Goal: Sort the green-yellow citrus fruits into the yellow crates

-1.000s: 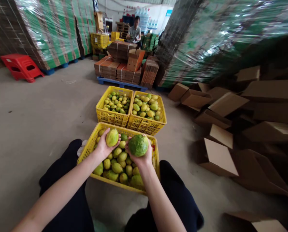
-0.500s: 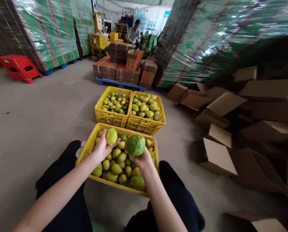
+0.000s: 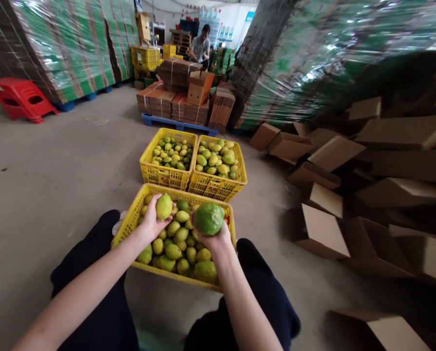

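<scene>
Above a yellow crate (image 3: pixel 142 267) of lemons, my left hand (image 3: pixel 152 222) is closed around a yellow-green lemon (image 3: pixel 164 207). My right hand (image 3: pixel 218 239) supports a much larger, bumpy dark-green citrus fruit (image 3: pixel 208 219), its fingers curled under and around it. Both fruits are held up side by side, apart from each other. Several yellow and green lemons (image 3: pixel 173 251) fill the crate below, and some of them are hidden behind my hands. The crate sits on the floor between my knees.
Two more yellow crates, a left one (image 3: pixel 163 178) and a right one (image 3: pixel 216 187), hold lemons just beyond. Flattened cartons (image 3: pixel 188 112) lie on a blue pallet behind them. Open cardboard boxes (image 3: pixel 324 229) are piled at right. A red stool (image 3: pixel 22 97) and a seated person (image 3: pixel 200 47) are farther off.
My right hand has turned the large green fruit a little, and my left fingers have closed more around the lemon. The whole view has shifted slightly.
</scene>
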Available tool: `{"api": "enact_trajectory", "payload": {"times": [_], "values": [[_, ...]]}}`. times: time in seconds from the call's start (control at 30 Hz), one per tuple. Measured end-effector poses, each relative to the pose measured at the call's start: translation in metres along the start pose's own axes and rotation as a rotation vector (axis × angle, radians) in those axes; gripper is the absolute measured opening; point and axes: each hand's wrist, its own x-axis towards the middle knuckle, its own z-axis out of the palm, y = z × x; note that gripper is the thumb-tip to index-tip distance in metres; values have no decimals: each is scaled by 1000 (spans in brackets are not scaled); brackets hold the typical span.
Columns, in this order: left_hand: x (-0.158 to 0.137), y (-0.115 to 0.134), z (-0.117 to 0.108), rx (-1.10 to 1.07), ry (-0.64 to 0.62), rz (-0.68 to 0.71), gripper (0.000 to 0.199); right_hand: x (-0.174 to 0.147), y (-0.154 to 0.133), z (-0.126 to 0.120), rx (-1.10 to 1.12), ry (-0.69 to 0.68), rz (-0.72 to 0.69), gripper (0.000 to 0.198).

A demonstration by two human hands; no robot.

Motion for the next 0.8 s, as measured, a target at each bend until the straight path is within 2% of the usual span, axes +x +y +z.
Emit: {"api": "enact_trajectory", "payload": {"times": [0.1, 0.27, 0.37, 0.5, 0.6, 0.8], "values": [[2, 0, 1, -18, -20, -11, 30, -9, 2, 10, 71, 135, 77, 32], [-2, 3, 5, 34, -75, 17, 24, -23, 1, 23, 112, 16, 59, 44], [-3, 2, 4, 156, -144, -56, 29, -23, -1, 20, 99, 1, 45, 44], [-5, -2, 2, 218, -209, -97, 36, -19, -1, 16, 27, -90, -8, 43], [-8, -1, 1, 229, -277, -14, 39, -16, -1, 16, -109, -124, -69, 44], [-15, 2, 3, 201, -315, 279, 33, -12, 9, 14, -355, -138, -381, 36]]}}
